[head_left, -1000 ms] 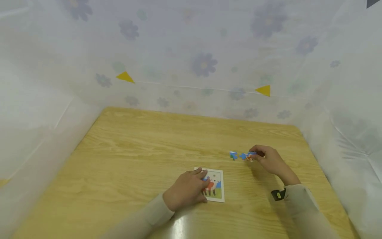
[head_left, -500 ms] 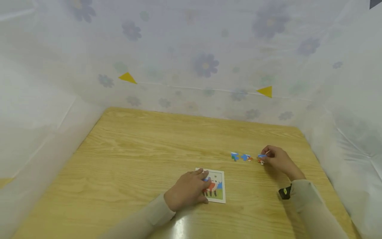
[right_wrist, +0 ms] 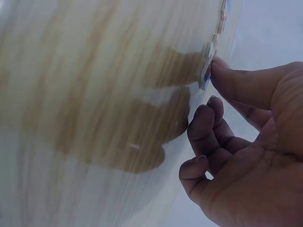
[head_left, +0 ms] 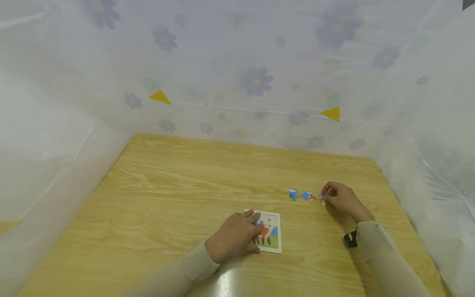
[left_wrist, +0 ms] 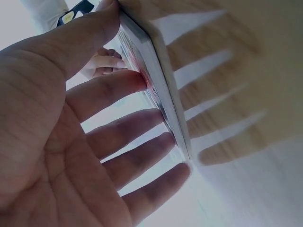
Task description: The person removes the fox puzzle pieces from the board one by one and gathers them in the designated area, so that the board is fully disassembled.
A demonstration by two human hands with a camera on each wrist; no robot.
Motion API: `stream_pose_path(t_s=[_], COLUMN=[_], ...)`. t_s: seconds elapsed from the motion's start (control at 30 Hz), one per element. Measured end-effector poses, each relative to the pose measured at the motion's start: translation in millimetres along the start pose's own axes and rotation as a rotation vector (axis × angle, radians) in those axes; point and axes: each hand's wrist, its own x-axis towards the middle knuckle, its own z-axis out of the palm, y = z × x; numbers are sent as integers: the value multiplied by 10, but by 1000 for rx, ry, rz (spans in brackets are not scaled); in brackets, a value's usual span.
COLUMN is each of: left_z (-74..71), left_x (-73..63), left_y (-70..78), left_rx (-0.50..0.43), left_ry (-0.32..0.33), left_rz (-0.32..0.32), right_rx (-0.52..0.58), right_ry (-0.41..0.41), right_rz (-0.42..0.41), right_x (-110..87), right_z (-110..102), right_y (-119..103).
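In the head view my left hand (head_left: pixel 233 237) rests on a small white-bordered puzzle board (head_left: pixel 273 237) showing an animal in red. Its fingers lie spread and nearly straight over the board's left part, hiding it; the left wrist view shows fingertips against the board's edge (left_wrist: pixel 165 90). Farther right, my right hand (head_left: pixel 343 202) pinches a small blue and orange jigsaw piece (head_left: pixel 321 201) between thumb and forefinger, low at the tabletop. The right wrist view shows the thumb on this piece (right_wrist: pixel 207 64), the other fingers curled loosely.
Two more jigsaw pieces lie left of the held one: a blue and orange piece (head_left: pixel 307 196) and a blue and green piece (head_left: pixel 293 194). The wooden table (head_left: pixel 185 177) is enclosed by pale flowered sheeting (head_left: pixel 222 82) at back and sides.
My right hand has carried a jigsaw piece rightward, apart from the other pieces, then slightly back left towards them. My left hand has stayed on the board.
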Motion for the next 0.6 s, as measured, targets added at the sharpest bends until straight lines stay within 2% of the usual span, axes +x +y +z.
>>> stream_pose_path(t_s=[0.2,0.4,0.5,0.6], left_z=[-2,45,74,78], left_x=[22,-7,-60,-96], left_y=[-31,-144,-240,-336], left_rx=[9,-80,-114,-85], left_ry=[86,161,138,69], left_rz=[42,41,2,-39], right_rx=[18,58,85,75], right_ry=[7,47,84,111], right_rz=[10,23,31,-13], right_x=[-32,-89,-134,-165], right_z=[19,24,17,22], right_y=[13,22,-3,-113])
